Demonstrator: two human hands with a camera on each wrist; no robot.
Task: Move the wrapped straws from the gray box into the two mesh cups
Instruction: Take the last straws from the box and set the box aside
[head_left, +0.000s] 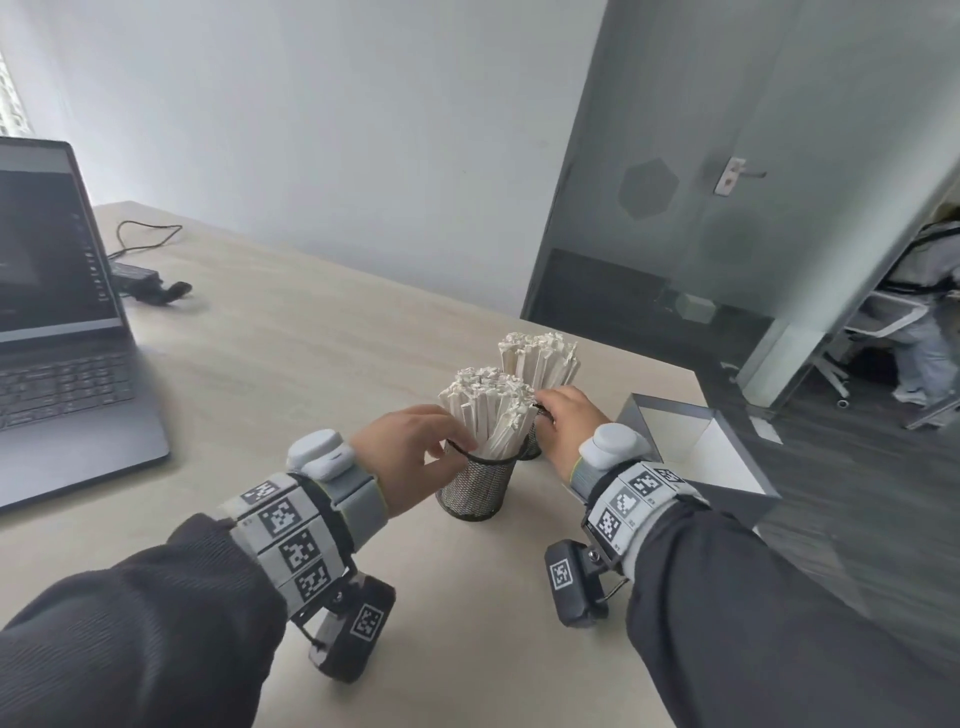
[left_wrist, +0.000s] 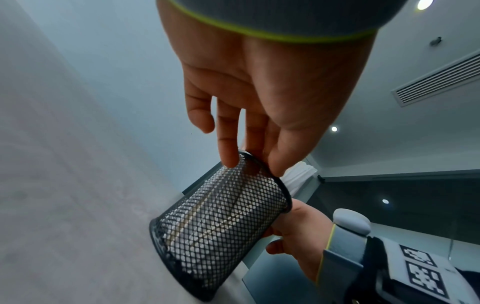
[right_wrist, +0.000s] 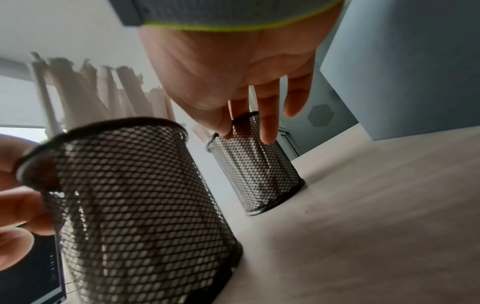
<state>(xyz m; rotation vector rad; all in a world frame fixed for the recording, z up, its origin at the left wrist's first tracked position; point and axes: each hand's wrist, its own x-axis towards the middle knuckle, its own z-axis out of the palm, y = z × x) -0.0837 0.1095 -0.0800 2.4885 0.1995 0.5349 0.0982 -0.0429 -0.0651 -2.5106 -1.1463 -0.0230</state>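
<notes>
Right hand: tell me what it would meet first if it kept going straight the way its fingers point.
The right hand already pinches the rim of the far mesh cup. Going straight on, its fingers would likely press into that cup's wrapped straws first, though depth is hard to judge.

Our open laptop (head_left: 57, 312) at nine o'clock on the pale table (head_left: 291, 332), a black cable and adapter (head_left: 140, 275) behind it, a grey door with handle (head_left: 732, 174) at two o'clock

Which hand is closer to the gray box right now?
Right. The right hand grips the far mesh cup just beside the gray box; the left hand holds the near mesh cup, farther away.
</notes>
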